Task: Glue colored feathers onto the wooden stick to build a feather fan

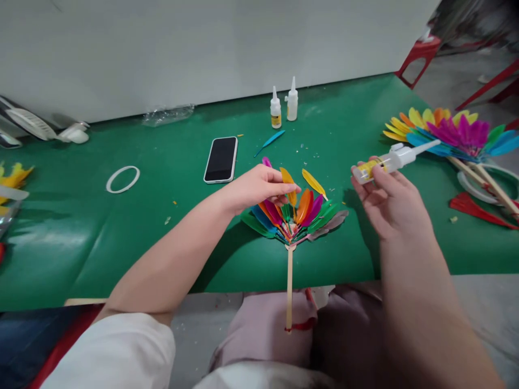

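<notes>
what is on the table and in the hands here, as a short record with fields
table: green top
left hand: pinches orange feather over feather fan
right hand: holds glue bottle, tip pointing right
fan handle: stick reaching past table edge
also there: phone, two small bottles, white ring, finished fans

Glossy green table cover (121, 243), soft bright feathers on the fan (294, 216), wooden stick (289, 286), translucent plastic glue bottle (389, 161)
</notes>
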A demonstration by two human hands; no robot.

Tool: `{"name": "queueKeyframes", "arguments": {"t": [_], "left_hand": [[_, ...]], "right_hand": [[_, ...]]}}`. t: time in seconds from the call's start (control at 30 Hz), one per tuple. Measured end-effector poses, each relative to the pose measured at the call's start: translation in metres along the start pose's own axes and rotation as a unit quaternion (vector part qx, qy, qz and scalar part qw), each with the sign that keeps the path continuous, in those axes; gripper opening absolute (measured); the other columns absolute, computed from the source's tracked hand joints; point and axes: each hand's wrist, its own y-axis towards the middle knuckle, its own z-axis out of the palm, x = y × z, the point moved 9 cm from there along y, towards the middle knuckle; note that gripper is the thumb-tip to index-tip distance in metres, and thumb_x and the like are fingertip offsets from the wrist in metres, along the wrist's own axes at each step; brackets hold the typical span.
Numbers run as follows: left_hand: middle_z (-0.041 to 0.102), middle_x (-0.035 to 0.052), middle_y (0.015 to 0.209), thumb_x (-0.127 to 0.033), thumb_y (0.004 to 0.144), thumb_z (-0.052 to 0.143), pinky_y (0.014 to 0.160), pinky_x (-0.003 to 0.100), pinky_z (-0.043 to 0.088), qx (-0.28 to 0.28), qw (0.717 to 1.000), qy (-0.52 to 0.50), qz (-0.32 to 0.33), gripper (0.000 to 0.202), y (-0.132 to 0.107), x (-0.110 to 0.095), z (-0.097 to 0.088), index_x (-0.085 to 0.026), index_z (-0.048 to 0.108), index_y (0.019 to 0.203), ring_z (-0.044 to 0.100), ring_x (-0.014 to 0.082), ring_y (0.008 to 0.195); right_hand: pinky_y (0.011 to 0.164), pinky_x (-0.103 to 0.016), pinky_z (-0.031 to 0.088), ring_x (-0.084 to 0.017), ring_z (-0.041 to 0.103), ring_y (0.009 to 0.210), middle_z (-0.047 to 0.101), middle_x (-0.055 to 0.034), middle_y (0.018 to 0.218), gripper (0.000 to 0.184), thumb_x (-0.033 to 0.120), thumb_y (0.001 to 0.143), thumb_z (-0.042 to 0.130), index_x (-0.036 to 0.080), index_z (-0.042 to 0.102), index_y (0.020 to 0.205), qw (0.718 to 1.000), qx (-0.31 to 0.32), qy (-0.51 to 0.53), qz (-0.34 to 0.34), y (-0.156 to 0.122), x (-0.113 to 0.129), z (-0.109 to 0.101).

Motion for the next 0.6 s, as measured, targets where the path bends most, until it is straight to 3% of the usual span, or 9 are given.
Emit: {"name": "queueKeyframes", "arguments": {"t": [0.2,0.27,0.37,0.6], "left_hand": [[0.067,0.004,0.081,-0.023,0.071,0.063,0.065,0.024,0.049,0.003,0.999,0.007,0.04,0.019,0.007,-0.004,0.004,-0.013,0.067,0.087,0.06,0.0093,0.066],[0.067,0.0031,0.082,-0.019,0.069,0.064,0.068,0.023,0.048,-0.009,0.998,0.007,0.056,0.019,0.009,-0.003,0.004,-0.012,0.067,0.086,0.06,0.0092,0.07],[0.063,0.001,0.068,-0.02,0.067,0.065,0.06,0.021,0.045,-0.028,0.998,0.032,0.045,0.021,0.011,0.003,0.006,-0.011,0.065,0.086,0.057,0.0082,0.061],[0.061,0.0008,0.06,-0.026,0.068,0.065,0.052,0.02,0.041,-0.051,0.994,0.091,0.027,0.024,0.011,0.007,0.006,-0.013,0.062,0.088,0.054,0.0091,0.052]], "right_hand": [[0.085,-0.046,0.043,-0.018,0.055,0.081,0.061,-0.0006,0.084,0.038,0.028,0.053,0.075,0.02,0.061,0.087,0.97,-0.054,-0.22,-0.09,0.0,0.005,-0.012],[0.084,-0.049,0.042,-0.02,0.054,0.082,0.061,-0.0004,0.084,0.036,0.029,0.055,0.074,0.023,0.06,0.089,0.944,-0.056,-0.307,-0.106,0.0,0.005,-0.014],[0.082,-0.049,0.042,-0.021,0.054,0.084,0.06,-0.0005,0.09,0.038,0.031,0.061,0.071,0.026,0.057,0.096,0.9,-0.059,-0.413,-0.124,-0.004,0.007,-0.012],[0.081,-0.047,0.04,-0.023,0.053,0.081,0.058,-0.0022,0.092,0.057,0.036,0.057,0.075,0.026,0.052,0.108,0.888,-0.051,-0.448,-0.091,-0.007,0.002,-0.012]]}}
